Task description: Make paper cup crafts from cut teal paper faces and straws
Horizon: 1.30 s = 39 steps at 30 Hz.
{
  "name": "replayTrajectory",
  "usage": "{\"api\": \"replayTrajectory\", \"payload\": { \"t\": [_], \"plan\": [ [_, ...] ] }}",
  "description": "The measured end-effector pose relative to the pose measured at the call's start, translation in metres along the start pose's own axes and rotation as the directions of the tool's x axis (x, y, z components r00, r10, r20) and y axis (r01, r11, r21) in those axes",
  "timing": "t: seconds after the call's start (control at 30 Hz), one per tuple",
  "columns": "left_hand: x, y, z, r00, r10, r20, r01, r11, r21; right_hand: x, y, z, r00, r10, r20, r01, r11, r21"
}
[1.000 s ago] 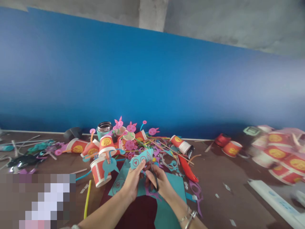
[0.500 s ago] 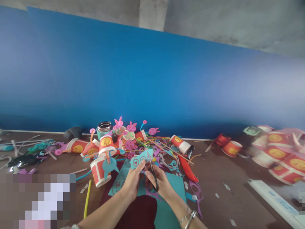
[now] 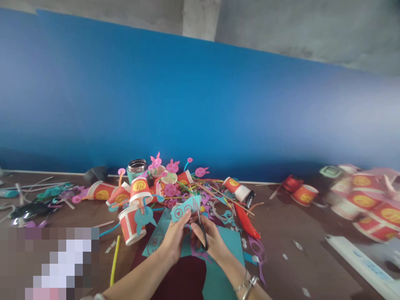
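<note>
Turquoise paper piece (image 3: 178,213), bearing red-drawn hearts, circles and a pointed leaf-like shape, is held up above the middle of the tabletop (image 3: 281,254), just in front of the heap of scraps. The left hand (image 3: 175,235) is clamped on its lower edge, thumb lying on the drawn side. Close beside it, the right hand (image 3: 211,237) grips a pair of scissors (image 3: 204,236) by the dark handles, the blades pointing up to the paper's right end; they are too small here to say for sure how wide they stand apart. A bracelet (image 3: 251,283) circles the right wrist.

Beneath the hands lie a larger turquoise sheet (image 3: 231,241), another turquoise sheet with a drawn face (image 3: 155,243) to the left, and a dark maroon sheet (image 3: 178,281) nearest the person. Left of these, a red-and-white paper cup (image 3: 126,225) stands tilted with a turquoise cutout (image 3: 145,217) in front of it. Behind, pink cutouts (image 3: 172,167) rise among more cups near a wide-mouthed flask (image 3: 136,171). To the right lie a shiny red object (image 3: 246,223) and a purple paper offcut (image 3: 262,266) with holes.
</note>
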State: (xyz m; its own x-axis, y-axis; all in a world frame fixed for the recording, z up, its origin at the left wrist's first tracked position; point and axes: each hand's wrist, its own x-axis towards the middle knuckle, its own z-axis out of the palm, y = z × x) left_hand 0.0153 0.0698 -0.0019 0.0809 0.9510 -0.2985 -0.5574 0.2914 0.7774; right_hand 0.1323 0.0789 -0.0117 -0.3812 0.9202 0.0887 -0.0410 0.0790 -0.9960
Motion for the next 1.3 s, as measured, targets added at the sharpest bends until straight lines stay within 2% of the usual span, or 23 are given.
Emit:
{"api": "replayTrajectory", "payload": {
  "t": [0.2,0.43,0.6,0.77,0.97,1.17,1.3],
  "plan": [
    [0.001,0.001,-0.001,1.000,-0.006,0.008,0.006,1.000,0.005,-0.001,0.002,0.000,1.000,0.008,-0.013,-0.008,1.000,0.006],
    [0.002,0.002,0.000,0.999,-0.021,-0.036,0.021,1.000,-0.021,-0.002,-0.003,0.000,0.999,0.007,-0.042,-0.009,0.999,-0.032],
    [0.002,0.003,-0.002,1.000,0.005,0.001,-0.005,1.000,-0.010,-0.001,-0.004,0.001,0.997,0.047,-0.054,-0.048,0.999,-0.016],
    [0.008,0.001,-0.009,0.995,0.075,-0.065,-0.071,0.996,0.054,0.000,-0.005,0.000,0.998,0.041,-0.054,-0.042,0.999,-0.017],
    [0.010,-0.002,-0.011,0.985,0.155,-0.078,-0.148,0.985,0.083,0.001,0.000,-0.002,0.999,0.032,-0.041,-0.033,0.998,-0.047],
    [0.009,0.000,-0.008,0.975,0.189,-0.117,-0.179,0.980,0.092,0.000,0.005,0.001,0.996,0.084,-0.021,-0.085,0.996,-0.026],
    [0.008,0.003,-0.006,0.974,0.190,-0.122,-0.176,0.977,0.117,-0.001,0.003,0.001,0.997,0.070,-0.021,-0.070,0.998,-0.004]
  ]
}}
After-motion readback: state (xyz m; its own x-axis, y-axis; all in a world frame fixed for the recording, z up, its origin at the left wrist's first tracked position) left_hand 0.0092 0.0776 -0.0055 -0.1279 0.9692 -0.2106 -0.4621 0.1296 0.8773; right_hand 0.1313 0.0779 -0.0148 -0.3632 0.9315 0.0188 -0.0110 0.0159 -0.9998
